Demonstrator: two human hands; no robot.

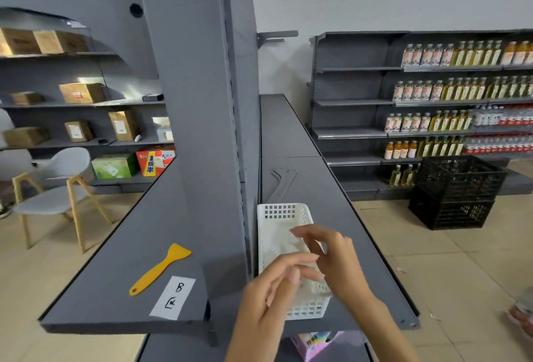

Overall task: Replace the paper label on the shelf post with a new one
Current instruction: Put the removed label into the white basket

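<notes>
Over the basket: both hands meet above the white plastic basket (284, 217), which sits on the right-hand shelf just beside the shelf post (199, 102).
Left hand: left hand (274, 289) comes up from below, fingers loosely spread, tips pointing toward the other hand. Can't tell whether anything is pinched, too blurry.
Right hand: right hand (337, 257) reaches in from the right, fingers curled and slightly fanned, thumb close to the index. Looks like fiddling with something small and pale between the two hands, probably crumpled paper, but honestly can't confirm.
Basket contents: whitish crumpled stuff inside, likely scrap. Would explain parking the basket so close, as a handy bin for peeled bits.
New label: white paper label (172, 298) with a handwritten "B" and another character lies flat near the front edge of the left shelf (101, 289), untouched.
Scraper: yellow scraper (160, 269) lies just beside the label, handle toward the front edge. Both probably laid out within easy reach for the next step.
Post: grey face looks bare in view, no old label spotted, though the lower part hides behind the hands.
Guess at stage: old label likely off and being dumped, new one not yet stuck on.
</notes>
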